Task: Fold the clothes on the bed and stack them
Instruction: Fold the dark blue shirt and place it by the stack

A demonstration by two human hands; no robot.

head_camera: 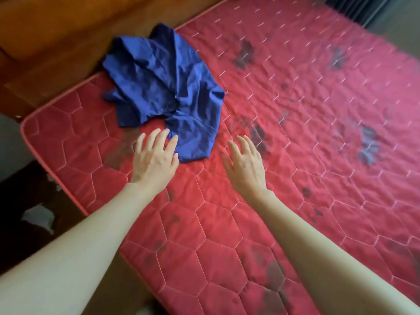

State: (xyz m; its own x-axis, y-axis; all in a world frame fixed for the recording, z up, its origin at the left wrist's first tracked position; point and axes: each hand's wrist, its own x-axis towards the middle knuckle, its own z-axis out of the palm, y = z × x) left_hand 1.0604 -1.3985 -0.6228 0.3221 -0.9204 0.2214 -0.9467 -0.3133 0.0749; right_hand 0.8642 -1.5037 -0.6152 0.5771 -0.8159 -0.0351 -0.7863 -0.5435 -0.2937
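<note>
Crumpled matt blue cloth (pixel 163 87), quilted red mattress (pixel 295 133)

Lighting is moderate and soft, with no hard shadows or glare. The red quilted mattress (pixel 227 189) is brightest in the centre and near foreground. Brightness falls off toward the lower left corner, where the floor (pixel 20 201) is nearly black. The far right of the mattress shows motion blur; stitching smears into streaks. Wide-angle distortion bends the mattress edges. The blue garment (pixel 163 87) renders reasonably sharp.

Both bare arms reach forward — left hand (pixel 155 159) and right hand (pixel 246 164) palms down, fingers loosely spread, holding nothing.
</note>
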